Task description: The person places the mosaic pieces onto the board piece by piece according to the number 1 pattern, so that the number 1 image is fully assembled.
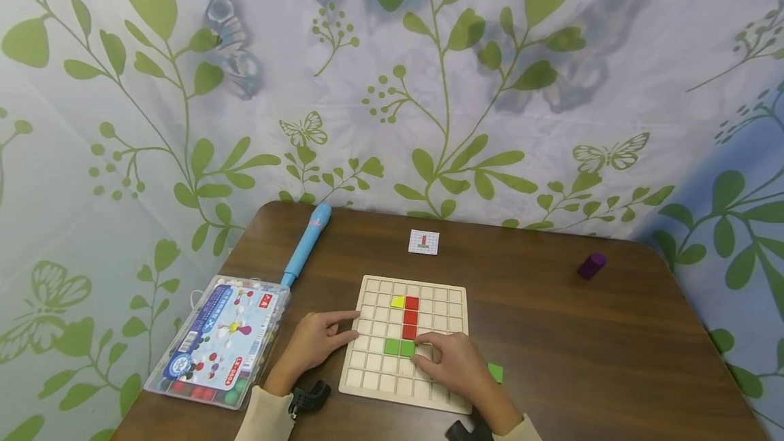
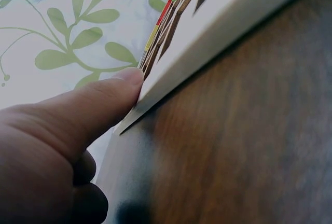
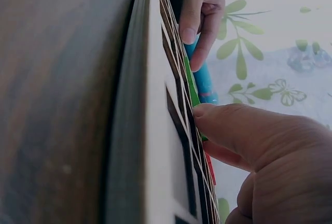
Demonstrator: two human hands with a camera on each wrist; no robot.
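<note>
A pale wooden grid board (image 1: 371, 361) lies on the table. Near its middle, a yellow tile (image 1: 398, 302) sits beside a column of red tiles (image 1: 410, 317), with a left green tile (image 1: 391, 346) and a right green tile (image 1: 407, 348) below. My right hand (image 1: 452, 362) pinches the right green tile (image 3: 190, 81) at its edges with thumb and index finger. My left hand (image 1: 314, 341) rests thumb and index fingertips on the board's left edge, the thumb (image 2: 111, 90) fairly straight. Another green tile (image 1: 495, 373) lies past the board, partly behind my right wrist.
At the left is a clear plastic case (image 1: 214, 342) of coloured pieces with a printed label. A blue tube-shaped object (image 1: 305, 247) lies behind it. A small pattern card (image 1: 423, 242) lies beyond the board, and a purple cylinder (image 1: 591, 266) at the back right.
</note>
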